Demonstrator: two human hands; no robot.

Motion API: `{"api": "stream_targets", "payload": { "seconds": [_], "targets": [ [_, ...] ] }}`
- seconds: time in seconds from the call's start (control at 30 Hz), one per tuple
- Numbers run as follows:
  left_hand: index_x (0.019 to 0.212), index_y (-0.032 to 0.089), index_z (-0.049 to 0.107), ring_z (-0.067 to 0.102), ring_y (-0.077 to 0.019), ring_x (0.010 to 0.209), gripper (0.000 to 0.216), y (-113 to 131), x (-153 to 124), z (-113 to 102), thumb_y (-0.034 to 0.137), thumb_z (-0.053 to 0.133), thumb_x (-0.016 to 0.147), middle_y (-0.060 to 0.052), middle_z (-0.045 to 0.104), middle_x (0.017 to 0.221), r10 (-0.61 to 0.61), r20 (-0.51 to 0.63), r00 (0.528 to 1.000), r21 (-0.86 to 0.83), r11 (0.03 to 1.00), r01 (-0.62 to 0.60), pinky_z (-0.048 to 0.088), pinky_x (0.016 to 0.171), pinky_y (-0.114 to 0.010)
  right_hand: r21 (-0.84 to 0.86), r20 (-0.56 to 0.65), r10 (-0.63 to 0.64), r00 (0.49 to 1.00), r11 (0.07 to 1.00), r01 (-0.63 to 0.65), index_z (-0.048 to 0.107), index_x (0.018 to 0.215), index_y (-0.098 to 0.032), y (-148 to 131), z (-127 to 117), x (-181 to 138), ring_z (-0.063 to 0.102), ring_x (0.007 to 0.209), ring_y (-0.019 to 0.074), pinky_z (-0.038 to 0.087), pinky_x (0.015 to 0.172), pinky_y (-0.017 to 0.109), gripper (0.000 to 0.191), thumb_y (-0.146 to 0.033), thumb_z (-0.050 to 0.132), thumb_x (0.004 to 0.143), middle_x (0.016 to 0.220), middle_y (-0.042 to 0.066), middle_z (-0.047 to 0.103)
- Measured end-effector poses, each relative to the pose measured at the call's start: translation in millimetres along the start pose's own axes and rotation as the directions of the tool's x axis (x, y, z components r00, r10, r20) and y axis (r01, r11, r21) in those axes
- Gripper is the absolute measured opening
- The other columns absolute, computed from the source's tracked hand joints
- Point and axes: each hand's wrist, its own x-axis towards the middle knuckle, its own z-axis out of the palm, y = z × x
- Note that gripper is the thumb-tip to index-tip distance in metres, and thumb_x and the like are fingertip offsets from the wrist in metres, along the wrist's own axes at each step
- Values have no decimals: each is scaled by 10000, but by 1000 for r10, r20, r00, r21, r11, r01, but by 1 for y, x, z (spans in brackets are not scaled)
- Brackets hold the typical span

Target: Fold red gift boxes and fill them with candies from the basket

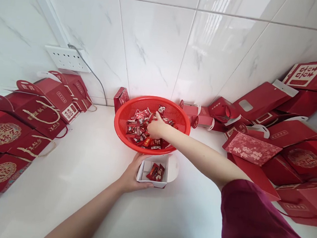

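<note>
A red plastic basket stands by the wall, with many small wrapped candies in it. My right hand reaches into it among the candies, its fingers bent and partly hidden; whether it grips one I cannot make out. In front of the basket is a small open box with a white inside and a raised flap on its right. A few red-wrapped candies lie in the box. Around the box's left side is my left hand, steadying it on the white table.
Red gift boxes and bags with rope handles are stacked along the left. More red boxes pile up on the right and beside the basket. A power strip with a grey cable hangs on the tiled wall.
</note>
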Motion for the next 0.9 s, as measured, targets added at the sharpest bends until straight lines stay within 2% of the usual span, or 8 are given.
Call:
{"api": "stream_targets", "payload": {
  "seconds": [0.13,0.2,0.3,0.4,0.53,0.67,0.8,0.9],
  "targets": [
    [1454,283,391,375,-375,1363,894,0,-1,0,484,827,699,-129,387,1467,-5,-1,1000,-2,1000,5,318,1145,-557,-31,-94,145,985,988,-148,747,1040,-70,6,-8,4,606,1133,409,94,1108,726,257,-67,579,845,1040,239,728],
    [1450,287,394,382,-376,1357,897,-1,-2,0,478,834,692,-128,389,1461,-6,0,1000,-4,1000,6,328,1138,-557,2,-70,100,993,995,-100,721,1110,-77,3,-8,4,634,1107,355,288,1096,615,299,-71,555,862,1131,235,707],
    [1450,286,394,391,-379,1350,901,-1,-2,0,473,838,689,-130,392,1461,-5,4,1000,2,1000,5,341,1131,-556,91,85,-32,996,996,25,733,1118,-165,-1,-2,4,702,912,247,507,870,353,322,-127,656,807,1117,141,731],
    [1458,279,387,385,-383,1358,905,0,-1,0,474,833,695,-136,392,1468,7,4,1000,6,1000,-7,337,1135,-563,153,190,-121,974,984,92,741,1105,-222,-2,9,6,698,849,216,499,727,267,407,-138,740,707,1080,76,743],
    [1460,271,391,360,-380,1380,902,1,0,0,482,827,700,-135,386,1474,23,-6,1000,-4,1000,-23,310,1157,-563,185,177,-118,977,979,85,756,987,-156,-1,17,9,685,861,248,474,717,287,309,-75,709,692,1013,124,744],
    [1457,275,398,375,-373,1370,892,1,0,1,492,822,703,-132,386,1470,13,-14,1000,-7,1000,-13,325,1150,-554,276,38,-84,996,959,70,724,930,-131,5,12,0,676,826,237,459,716,288,147,-117,653,802,949,135,736],
    [1445,277,409,400,-367,1354,895,0,-1,2,486,836,686,-124,412,1446,15,-24,1000,-17,1000,-15,342,1142,-538,394,-234,-12,972,913,106,611,1149,-143,8,8,-32,649,923,197,464,813,294,264,-270,420,1018,1058,113,704],
    [1443,271,405,385,-369,1371,899,-1,-1,3,468,842,683,-121,407,1458,23,-27,999,-26,999,-23,321,1157,-535,636,-395,-51,917,705,313,560,1224,-160,2,15,-67,658,918,160,508,808,279,328,-370,385,1042,1090,78,694]
  ]
}}
